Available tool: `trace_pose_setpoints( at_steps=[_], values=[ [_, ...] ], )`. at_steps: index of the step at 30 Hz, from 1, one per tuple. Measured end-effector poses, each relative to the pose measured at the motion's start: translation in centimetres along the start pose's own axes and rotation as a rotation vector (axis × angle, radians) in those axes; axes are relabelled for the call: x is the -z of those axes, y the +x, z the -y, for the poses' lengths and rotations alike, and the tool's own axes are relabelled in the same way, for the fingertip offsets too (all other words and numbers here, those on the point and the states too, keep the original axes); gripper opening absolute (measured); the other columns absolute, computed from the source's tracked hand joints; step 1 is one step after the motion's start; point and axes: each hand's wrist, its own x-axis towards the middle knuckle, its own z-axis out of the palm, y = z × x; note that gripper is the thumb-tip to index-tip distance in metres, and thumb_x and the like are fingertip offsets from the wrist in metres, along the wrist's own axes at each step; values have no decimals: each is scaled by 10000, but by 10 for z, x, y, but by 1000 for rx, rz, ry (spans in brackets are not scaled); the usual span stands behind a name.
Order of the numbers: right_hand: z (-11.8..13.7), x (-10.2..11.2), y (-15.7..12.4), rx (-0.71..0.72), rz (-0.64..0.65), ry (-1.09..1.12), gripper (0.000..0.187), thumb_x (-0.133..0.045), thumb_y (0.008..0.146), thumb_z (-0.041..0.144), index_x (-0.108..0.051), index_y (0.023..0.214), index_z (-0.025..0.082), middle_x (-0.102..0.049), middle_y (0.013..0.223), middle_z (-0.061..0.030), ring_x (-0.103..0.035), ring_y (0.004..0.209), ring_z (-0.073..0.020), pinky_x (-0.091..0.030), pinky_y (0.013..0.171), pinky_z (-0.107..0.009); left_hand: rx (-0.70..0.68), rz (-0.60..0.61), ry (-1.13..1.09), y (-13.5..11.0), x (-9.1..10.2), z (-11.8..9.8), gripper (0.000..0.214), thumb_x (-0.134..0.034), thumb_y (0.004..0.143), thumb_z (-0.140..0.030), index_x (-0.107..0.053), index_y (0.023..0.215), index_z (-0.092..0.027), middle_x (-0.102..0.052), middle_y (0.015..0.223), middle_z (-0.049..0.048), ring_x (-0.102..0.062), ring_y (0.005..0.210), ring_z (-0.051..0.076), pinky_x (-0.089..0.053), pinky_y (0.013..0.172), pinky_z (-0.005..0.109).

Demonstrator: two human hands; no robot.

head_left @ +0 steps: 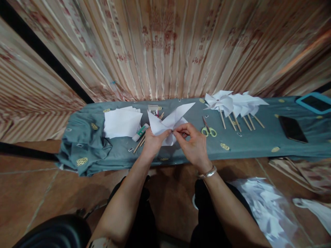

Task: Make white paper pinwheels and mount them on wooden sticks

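A white paper pinwheel point(178, 114) with folded blades is held up over the bench in front of me. My left hand point(153, 142) is closed on its left and lower side, with the thumb near the centre. At that centre, the thumb and forefinger of my right hand point(194, 142) pinch something too small to make out. Wooden sticks point(139, 144) and a glue stick point(141, 132) lie beside my left hand, partly hidden by it. Just right of my right hand are scissors point(209, 131) with yellow-green handles. Behind the pinwheel stands a small box point(153, 108), partly covered.
A stack of white paper point(122, 122) lies on the left of the cloth-covered bench point(222, 151). Several finished pinwheels on sticks point(219, 102) rest at the back right. Farther right are a phone point(292, 129) and a blue-framed device point(317, 103). A bag of folded paper point(269, 210) sits on the floor.
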Motion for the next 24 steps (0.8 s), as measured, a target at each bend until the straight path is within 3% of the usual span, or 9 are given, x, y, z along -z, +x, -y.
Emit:
trace_pose_setpoints(
  at_steps=[17, 24],
  values=[
    [-5, 3, -4, -20, 25, -28, 33, -586, 827, 199, -607, 811, 219, -671, 789, 2, -620, 737, -151, -468, 722, -269, -8, -125, -26, 2, -7, 5, 313, -817, 525, -247, -730, 797, -118, -746, 790, 47, -659, 674, 166, -532, 705, 293],
    [-9, 6, -5, -24, 9, -33, 35, -582, 827, 219, -610, 808, 225, -673, 781, 8, -618, 722, -148, -474, 699, -262, -23, -94, 30, 3, -9, 13, 306, -815, 524, -262, -716, 773, -115, -733, 743, 41, -649, 654, 162, -532, 663, 277]
  ],
)
